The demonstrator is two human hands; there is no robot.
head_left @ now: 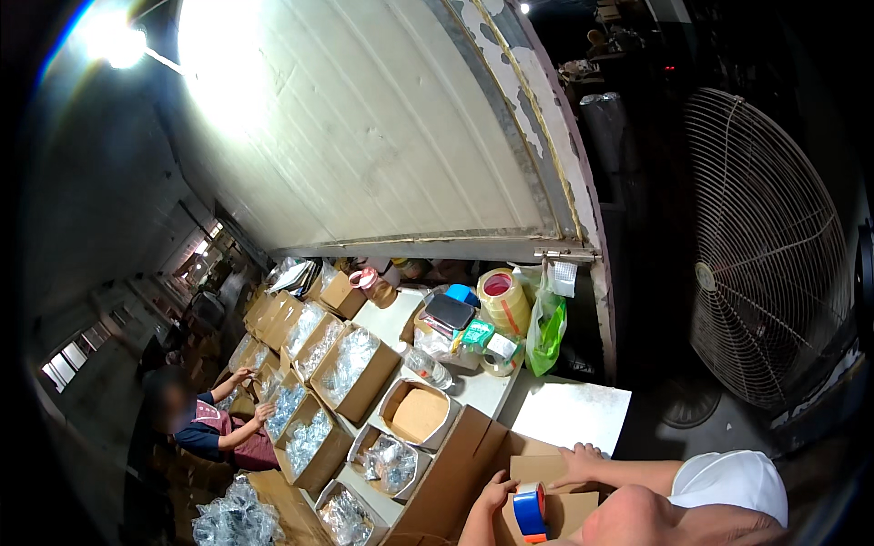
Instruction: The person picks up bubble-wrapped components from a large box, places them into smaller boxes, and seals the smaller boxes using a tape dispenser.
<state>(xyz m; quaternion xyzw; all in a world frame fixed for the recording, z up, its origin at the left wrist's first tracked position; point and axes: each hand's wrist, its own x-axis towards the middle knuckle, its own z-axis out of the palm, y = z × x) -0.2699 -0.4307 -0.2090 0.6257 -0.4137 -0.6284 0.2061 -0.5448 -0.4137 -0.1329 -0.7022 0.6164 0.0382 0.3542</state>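
Note:
Beside an open cardboard box (pixel 455 464) at the lower right, my left hand (pixel 496 493) is closed, its fingertips at the top edge of a blue tape roll (pixel 529 513) with an orange-red side. The roll seems to be in its grasp, though the grip is partly hidden. My right hand (pixel 579 464) lies with fingers spread on a brown cardboard flap (pixel 535 470), just right of the tape.
A white table holds cardboard boxes (pixel 350 364) of clear plastic-wrapped pieces, a plastic bottle (pixel 426 366) and yellowish tape rolls (pixel 503 300). At the left, a co-worker's hands (pixel 262 414) reach among the boxes. A large caged fan (pixel 769 246) stands right.

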